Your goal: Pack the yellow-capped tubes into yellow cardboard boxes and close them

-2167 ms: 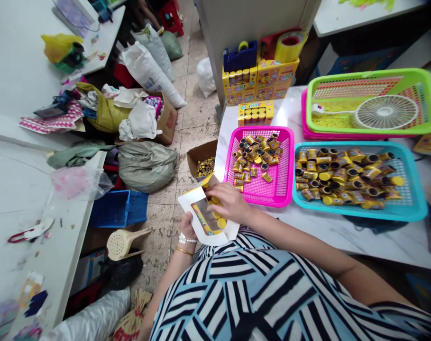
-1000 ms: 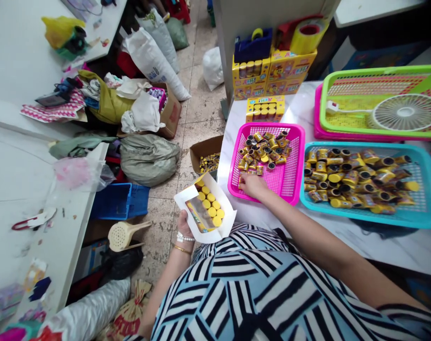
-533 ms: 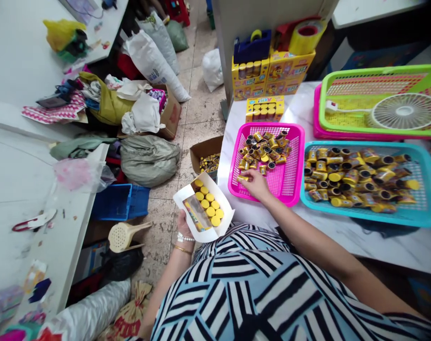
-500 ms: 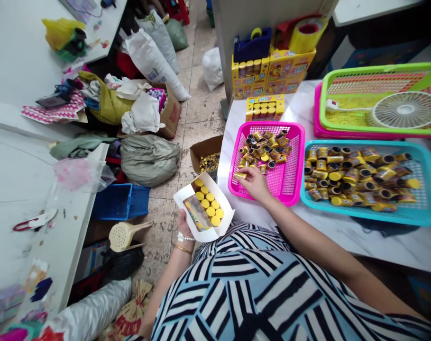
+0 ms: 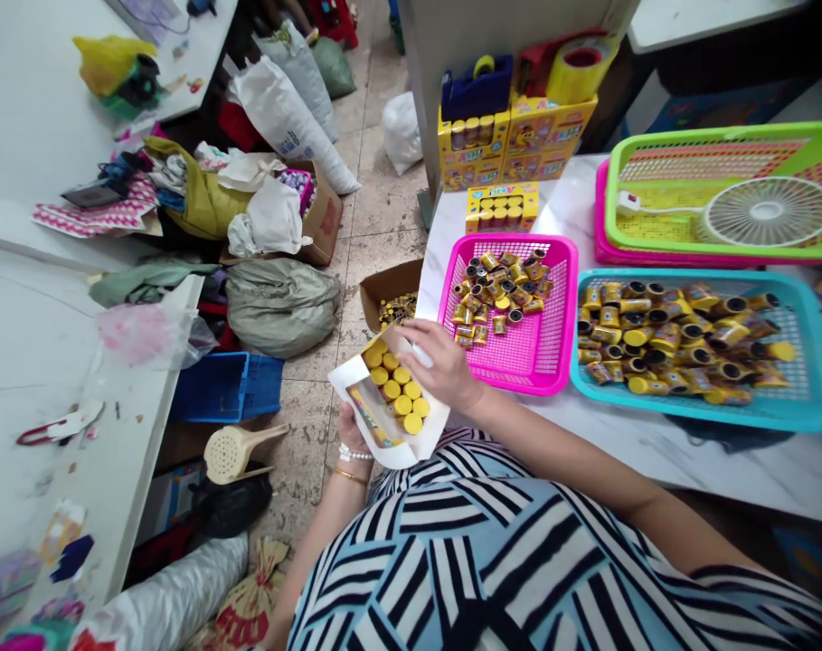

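My left hand [image 5: 352, 430] grips from below an open white display box [image 5: 383, 425] that holds several yellow-capped little tubes [image 5: 395, 394]. My right hand [image 5: 443, 363] hovers over the box's far right corner with its fingers curled; whatever it holds is hidden. Just beyond it the pink basket [image 5: 546, 362] on the white table holds a heap of small yellow and black tubes [image 5: 496, 287]. A blue basket [image 5: 804, 398] to the right is full of larger yellow tubes [image 5: 675, 339].
Filled yellow boxes [image 5: 502, 206] stand behind the pink basket, with tape rolls [image 5: 573, 74] above. A green basket [image 5: 722, 145] holds a small white fan [image 5: 767, 210]. On the floor: a carton of tubes [image 5: 390, 303], sacks [image 5: 280, 306], a blue crate [image 5: 227, 387].
My right hand picked in the pink basket, then came back to the box in my left hand. The box has tilted a little and holds more tubes than at first.
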{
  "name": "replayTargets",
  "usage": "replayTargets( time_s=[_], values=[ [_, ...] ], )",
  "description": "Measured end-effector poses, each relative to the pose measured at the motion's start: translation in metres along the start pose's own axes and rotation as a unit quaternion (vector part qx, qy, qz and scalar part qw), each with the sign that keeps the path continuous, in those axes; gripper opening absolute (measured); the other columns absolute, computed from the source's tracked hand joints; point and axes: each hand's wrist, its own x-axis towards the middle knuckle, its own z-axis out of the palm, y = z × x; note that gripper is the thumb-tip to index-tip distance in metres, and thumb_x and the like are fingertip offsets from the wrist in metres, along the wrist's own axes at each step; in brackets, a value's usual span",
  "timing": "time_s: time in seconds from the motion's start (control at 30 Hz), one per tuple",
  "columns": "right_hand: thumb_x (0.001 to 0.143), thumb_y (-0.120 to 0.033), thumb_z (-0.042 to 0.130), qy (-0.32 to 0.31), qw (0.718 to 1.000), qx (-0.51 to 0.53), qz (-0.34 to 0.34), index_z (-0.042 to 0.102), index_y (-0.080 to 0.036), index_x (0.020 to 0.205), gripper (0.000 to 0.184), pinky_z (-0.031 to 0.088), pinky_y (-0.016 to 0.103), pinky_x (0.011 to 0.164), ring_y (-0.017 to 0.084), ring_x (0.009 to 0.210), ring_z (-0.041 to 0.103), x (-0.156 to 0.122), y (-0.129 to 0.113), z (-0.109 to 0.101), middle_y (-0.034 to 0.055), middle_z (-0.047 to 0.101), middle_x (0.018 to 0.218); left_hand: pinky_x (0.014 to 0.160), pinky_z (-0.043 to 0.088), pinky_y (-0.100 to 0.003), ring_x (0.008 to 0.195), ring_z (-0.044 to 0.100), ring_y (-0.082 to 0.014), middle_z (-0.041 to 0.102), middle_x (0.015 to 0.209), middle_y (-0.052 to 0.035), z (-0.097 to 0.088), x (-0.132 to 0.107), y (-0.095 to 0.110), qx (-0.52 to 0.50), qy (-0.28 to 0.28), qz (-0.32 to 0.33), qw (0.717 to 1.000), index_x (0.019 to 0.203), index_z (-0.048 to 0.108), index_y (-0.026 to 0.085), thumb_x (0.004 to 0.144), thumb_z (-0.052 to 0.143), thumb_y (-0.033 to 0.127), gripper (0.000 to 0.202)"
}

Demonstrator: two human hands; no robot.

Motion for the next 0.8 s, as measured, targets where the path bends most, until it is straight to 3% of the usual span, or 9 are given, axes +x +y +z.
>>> replayTargets(
  time_s=[0.1, 0.2, 0.27, 0.37, 0.47, 0.53, 0.63, 0.7, 0.8],
  values=[
    [0.096, -0.026, 0.045, -0.039, 0.987, -0.12, 0.102, 0.064, -0.017, 0.113, 0.027, 0.044, 0.039, 0.099, 0.023, 0.107, 0.056, -0.002, 0.042, -0.022, 0.0119, 0.064, 0.11, 0.111, 0.037, -0.05, 0.129, 0.051, -0.0346, 0.071, 0.117, -0.0042, -0.003, -0.004, 0.002, -0.016, -0.003, 0.01, 1.0, 0.107, 0.073, 0.032, 0.062, 0.068, 0.073, 0.061],
    [0.09, -0.022, 0.05, -0.223, 0.917, -0.265, 0.2, 0.067, -0.014, 0.104, 0.023, 0.04, 0.04, 0.099, 0.026, 0.111, 0.051, -0.012, 0.088, -0.031, 0.0148, 0.066, 0.109, 0.108, 0.039, -0.053, 0.131, 0.047, -0.0382, 0.073, 0.111, -0.0092, -0.011, -0.008, 0.001, 0.007, 0.0, 0.0, 1.0, 0.1, 0.075, 0.028, 0.058, 0.067, 0.076, 0.064],
    [0.083, -0.02, 0.06, -0.3, 0.88, -0.294, 0.22, 0.07, -0.014, 0.094, 0.016, 0.04, 0.04, 0.098, 0.029, 0.114, 0.048, -0.022, 0.109, -0.032, 0.0146, 0.068, 0.104, 0.106, 0.039, -0.054, 0.133, 0.045, -0.0389, 0.074, 0.108, -0.0101, -0.018, -0.01, 0.001, 0.022, 0.004, -0.012, 1.0, 0.099, 0.075, 0.028, 0.057, 0.067, 0.076, 0.065],
    [0.074, -0.018, 0.067, -0.311, 0.876, -0.292, 0.225, 0.07, -0.013, 0.086, 0.013, 0.039, 0.042, 0.099, 0.03, 0.112, 0.049, -0.032, 0.121, -0.032, 0.0154, 0.069, 0.098, 0.106, 0.04, -0.054, 0.135, 0.043, -0.0383, 0.073, 0.112, -0.0083, -0.027, -0.013, 0.001, 0.03, 0.005, -0.038, 0.999, 0.101, 0.074, 0.03, 0.055, 0.066, 0.077, 0.066],
    [0.076, -0.021, 0.067, -0.301, 0.882, -0.282, 0.226, 0.07, -0.011, 0.098, 0.024, 0.042, 0.039, 0.097, 0.027, 0.107, 0.055, -0.035, 0.116, -0.034, 0.0159, 0.068, 0.106, 0.107, 0.04, -0.052, 0.136, 0.041, -0.0377, 0.071, 0.118, -0.0067, -0.032, -0.015, 0.001, 0.028, -0.008, -0.062, 0.998, 0.101, 0.075, 0.032, 0.057, 0.063, 0.077, 0.064],
    [0.08, -0.025, 0.064, -0.252, 0.913, -0.209, 0.245, 0.067, -0.012, 0.108, 0.031, 0.048, 0.036, 0.09, 0.022, 0.099, 0.061, -0.036, 0.104, -0.039, 0.0131, 0.068, 0.109, 0.108, 0.039, -0.052, 0.136, 0.042, -0.0385, 0.071, 0.117, -0.0089, -0.034, -0.014, 0.0, 0.017, -0.025, -0.077, 0.997, 0.101, 0.075, 0.03, 0.055, 0.066, 0.078, 0.067],
    [0.08, -0.033, 0.065, -0.157, 0.944, 0.076, 0.279, 0.066, -0.017, 0.115, 0.039, 0.053, 0.037, 0.085, 0.02, 0.092, 0.065, -0.037, 0.071, -0.047, 0.0081, 0.068, 0.108, 0.109, 0.037, -0.053, 0.131, 0.048, -0.0385, 0.07, 0.118, -0.0111, -0.037, -0.007, 0.0, -0.016, -0.042, -0.077, 0.996, 0.107, 0.073, 0.026, 0.055, 0.07, 0.075, 0.072],
    [0.079, -0.035, 0.068, -0.148, 0.903, 0.278, 0.293, 0.061, -0.023, 0.125, 0.048, 0.055, 0.04, 0.086, 0.019, 0.093, 0.067, -0.034, 0.043, -0.052, 0.0053, 0.068, 0.11, 0.11, 0.036, -0.053, 0.127, 0.052, -0.0362, 0.069, 0.121, -0.0098, -0.037, -0.001, 0.002, -0.043, -0.044, -0.058, 0.996, 0.115, 0.069, 0.026, 0.06, 0.071, 0.071, 0.071],
    [0.081, -0.036, 0.068, -0.165, 0.825, 0.447, 0.303, 0.052, -0.028, 0.134, 0.056, 0.056, 0.039, 0.084, 0.017, 0.091, 0.067, -0.028, 0.004, -0.058, 0.0038, 0.066, 0.112, 0.111, 0.035, -0.051, 0.126, 0.054, -0.0336, 0.067, 0.126, -0.0079, -0.033, 0.007, 0.007, -0.065, -0.047, -0.023, 0.997, 0.12, 0.066, 0.027, 0.065, 0.071, 0.067, 0.069]
  ],
)
